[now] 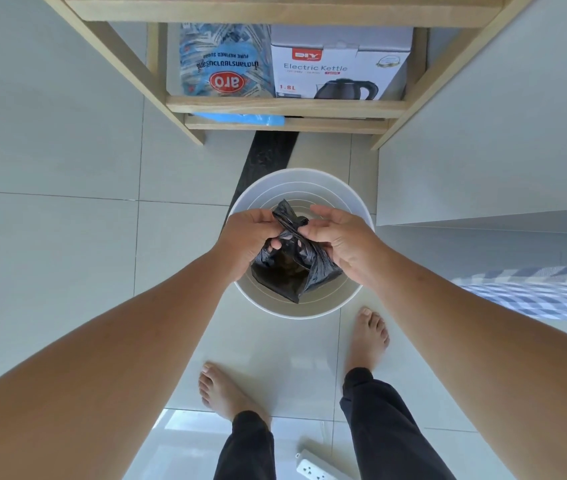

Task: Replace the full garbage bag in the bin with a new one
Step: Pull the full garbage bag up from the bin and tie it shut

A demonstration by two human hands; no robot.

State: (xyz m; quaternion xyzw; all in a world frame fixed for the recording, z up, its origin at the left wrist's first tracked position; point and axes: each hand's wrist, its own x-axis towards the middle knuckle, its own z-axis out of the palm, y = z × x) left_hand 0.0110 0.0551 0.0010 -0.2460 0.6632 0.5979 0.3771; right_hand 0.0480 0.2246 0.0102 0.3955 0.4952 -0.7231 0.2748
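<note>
A round white bin [310, 181] stands on the tiled floor right below me, its inside bare and unlined. Over its mouth I hold a thin black garbage bag [292, 268], crumpled and partly folded, with its lower end hanging into the bin. My left hand [245, 237] grips the bag's upper left part with curled fingers. My right hand [341, 240] pinches the bag's top edge between thumb and fingers. The two hands sit close together above the bin's middle.
A wooden shelf [285, 107] stands just behind the bin, holding a blue sugar bag [223, 60] and an electric kettle box [341, 64]. A black strip [268, 157] lies on the floor under it. A white cabinet [483, 150] is at right, a power strip [313, 467] by my bare feet.
</note>
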